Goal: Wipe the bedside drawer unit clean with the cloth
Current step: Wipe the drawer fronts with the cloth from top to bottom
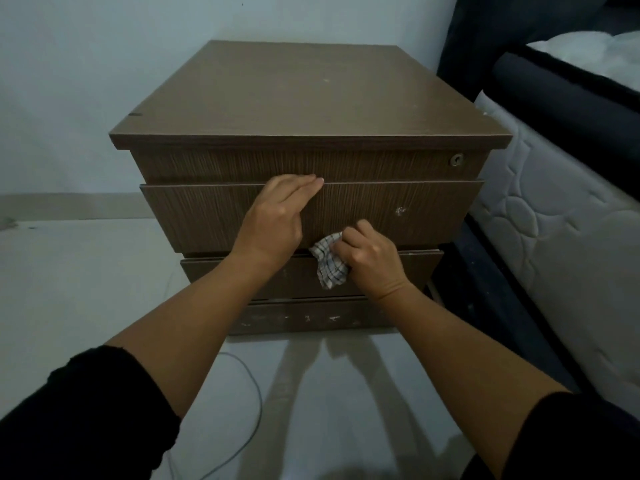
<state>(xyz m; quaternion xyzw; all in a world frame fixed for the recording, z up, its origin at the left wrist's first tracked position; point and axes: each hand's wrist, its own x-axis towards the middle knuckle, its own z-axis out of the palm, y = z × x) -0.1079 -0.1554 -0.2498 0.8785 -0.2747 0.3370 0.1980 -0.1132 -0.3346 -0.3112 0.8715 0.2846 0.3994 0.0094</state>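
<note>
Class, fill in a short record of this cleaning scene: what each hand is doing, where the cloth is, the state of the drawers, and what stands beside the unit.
left hand: flat on the second drawer front, fingers straight
right hand: grips the cloth
cloth: checked, bunched, at that drawer's lower edge
drawers: second one stands out from the rest
marks: white scuffs on the bottom drawer
beside unit: bed on its right

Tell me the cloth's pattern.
White with a dark checked grid; the cloth shows best in the head view, bunched in the right hand.
</note>
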